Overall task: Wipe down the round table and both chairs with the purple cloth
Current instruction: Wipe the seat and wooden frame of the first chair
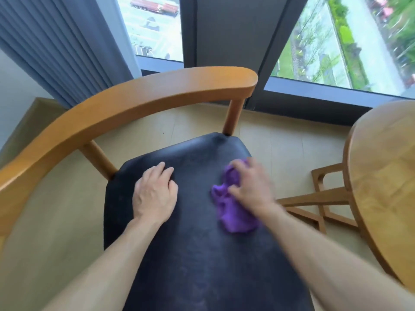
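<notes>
A wooden chair with a curved backrest and a dark padded seat fills the middle of the head view. My right hand presses the crumpled purple cloth onto the right side of the seat; the hand is blurred. My left hand lies flat on the seat's left part, fingers loosely bent, holding nothing. The round wooden table stands at the right edge, partly out of view. Only one chair is in view.
The table's wooden base struts spread over the pale floor right of the chair. A large window with a dark frame runs behind, and a grey-blue curtain hangs at the back left.
</notes>
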The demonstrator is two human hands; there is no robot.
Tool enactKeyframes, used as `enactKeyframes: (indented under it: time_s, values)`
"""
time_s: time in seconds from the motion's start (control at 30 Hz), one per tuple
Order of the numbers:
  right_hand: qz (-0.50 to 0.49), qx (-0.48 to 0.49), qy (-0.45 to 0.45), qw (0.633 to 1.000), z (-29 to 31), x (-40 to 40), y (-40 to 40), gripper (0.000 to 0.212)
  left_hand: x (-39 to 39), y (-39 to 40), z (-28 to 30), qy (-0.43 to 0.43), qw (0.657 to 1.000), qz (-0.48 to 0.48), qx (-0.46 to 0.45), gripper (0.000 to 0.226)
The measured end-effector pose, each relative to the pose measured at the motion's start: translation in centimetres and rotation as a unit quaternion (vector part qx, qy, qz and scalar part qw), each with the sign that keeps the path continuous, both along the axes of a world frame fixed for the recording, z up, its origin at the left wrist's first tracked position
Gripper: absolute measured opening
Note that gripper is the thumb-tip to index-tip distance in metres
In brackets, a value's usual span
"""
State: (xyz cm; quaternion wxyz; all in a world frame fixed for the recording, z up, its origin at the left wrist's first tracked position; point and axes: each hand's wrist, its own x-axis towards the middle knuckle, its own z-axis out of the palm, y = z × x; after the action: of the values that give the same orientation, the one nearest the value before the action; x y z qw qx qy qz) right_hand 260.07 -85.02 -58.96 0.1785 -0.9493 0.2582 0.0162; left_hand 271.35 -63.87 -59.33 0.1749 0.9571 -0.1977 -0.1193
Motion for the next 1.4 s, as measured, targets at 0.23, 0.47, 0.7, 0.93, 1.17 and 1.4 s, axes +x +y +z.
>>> enactKeyframes:
  time_s: [0.23, 0.47, 0.7, 0.93, 1.17, 1.4]
  values:
    - [-0.004, 0.074, -0.093, 0.993, -1.1, 2.1, 4.3, 0.041, 0.2, 1.1, -0.5, 0.039, 0.999, -0.012, -0.025, 0.056]
    - [0.261, 0.006, -0.068, 0.963, -0.6, 3.7, 5.4, 0.041, 2.0, 2.1, 1.5, 0.109, 0.987, 0.036, -0.116, 0.044]
    - [0.072, -0.096, -0.038, 0.992, -0.4, 4.1, -1.5, 0.070, 1.4, 1.4, 1.9, 0.127, 0.984, 0.061, -0.107, 0.043]
    - [0.071, -0.113, 0.019, 0.991, -0.9, 2.0, 1.2, 0.086, 1.3, 1.3, 1.5, 0.137, 0.982, 0.055, -0.114, 0.043]
    - [0.229, -0.021, -0.053, 0.972, -0.7, 2.0, 10.6, 0.048, 2.5, 2.1, 0.4, 0.179, 0.961, 0.091, -0.192, 0.044]
    - [0.329, -0.103, -0.074, 0.936, -0.8, 4.1, 4.0, 0.047, 4.4, 1.1, 1.6, 0.132, 0.986, 0.072, -0.074, 0.048]
